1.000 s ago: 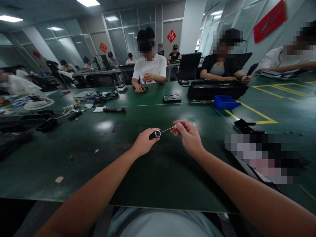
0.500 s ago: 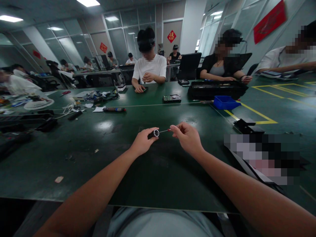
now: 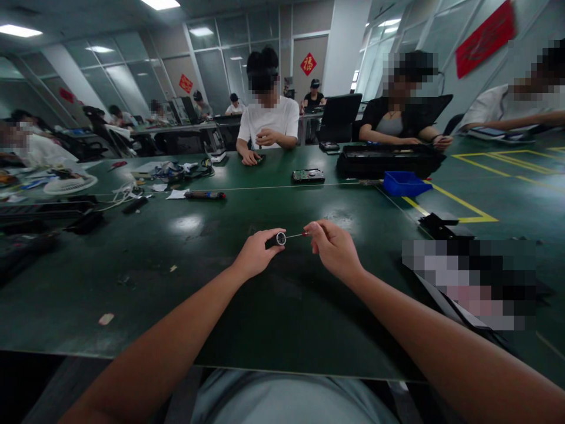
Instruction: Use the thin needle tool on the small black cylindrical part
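Note:
Above the green table (image 3: 282, 318), my left hand (image 3: 255, 255) is closed around a small black cylindrical part (image 3: 281, 238) with a silvery ring at the end facing me. My right hand (image 3: 334, 246) pinches a thin screwdriver (image 3: 296, 235) with a red part by the fingers; the rest of its handle is hidden in the hand. The metal shaft points left, and its tip is at the ringed end of the black part. Whether the tip sits inside the ring or only touches it, I cannot tell.
Across the table lie a hard drive (image 3: 308, 175), a blue bin (image 3: 405, 183) and a long black casing (image 3: 391, 160). An electric screwdriver-like tool (image 3: 205, 195) and tangled cables (image 3: 176, 171) are at left. Black brackets (image 3: 441, 226) lie right. Co-workers sit opposite, one in a white shirt (image 3: 271, 121).
My right hand has turned slightly, with its fingers now covering more of the screwdriver's handle. The left hand still holds the black part in nearly the same place.

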Tool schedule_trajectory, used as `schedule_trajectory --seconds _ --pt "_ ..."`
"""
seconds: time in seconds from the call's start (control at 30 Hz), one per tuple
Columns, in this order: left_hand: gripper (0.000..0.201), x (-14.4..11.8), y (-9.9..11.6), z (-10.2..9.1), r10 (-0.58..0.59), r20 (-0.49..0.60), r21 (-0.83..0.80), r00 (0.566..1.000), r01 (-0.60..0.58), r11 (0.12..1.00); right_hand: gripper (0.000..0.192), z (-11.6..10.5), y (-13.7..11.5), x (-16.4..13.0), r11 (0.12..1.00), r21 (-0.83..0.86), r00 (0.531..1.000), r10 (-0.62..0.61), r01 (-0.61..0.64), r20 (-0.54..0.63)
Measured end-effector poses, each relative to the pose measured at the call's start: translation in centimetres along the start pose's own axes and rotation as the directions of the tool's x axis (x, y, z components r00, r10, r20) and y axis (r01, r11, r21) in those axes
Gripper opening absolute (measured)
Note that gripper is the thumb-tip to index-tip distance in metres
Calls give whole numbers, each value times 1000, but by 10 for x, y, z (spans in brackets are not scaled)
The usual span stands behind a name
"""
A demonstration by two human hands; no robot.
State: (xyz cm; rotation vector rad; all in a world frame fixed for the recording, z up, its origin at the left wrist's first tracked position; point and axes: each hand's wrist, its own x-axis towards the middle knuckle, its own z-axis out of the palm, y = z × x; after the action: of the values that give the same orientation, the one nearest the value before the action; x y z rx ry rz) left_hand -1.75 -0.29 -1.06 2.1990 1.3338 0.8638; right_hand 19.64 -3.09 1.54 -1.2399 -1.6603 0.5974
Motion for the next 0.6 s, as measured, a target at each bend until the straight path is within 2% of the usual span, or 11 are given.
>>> schedule_trajectory --seconds 0.2,0.6 --pt "44 0 -1 0 3 4 -13 1000 -3 1000 34 0 1 2 1000 10 999 29 -29 26" --pt "44 0 -2 -1 -11 -4 -27 1000 11 1000 21 0 2 0 998 39 997 -45 43 63"
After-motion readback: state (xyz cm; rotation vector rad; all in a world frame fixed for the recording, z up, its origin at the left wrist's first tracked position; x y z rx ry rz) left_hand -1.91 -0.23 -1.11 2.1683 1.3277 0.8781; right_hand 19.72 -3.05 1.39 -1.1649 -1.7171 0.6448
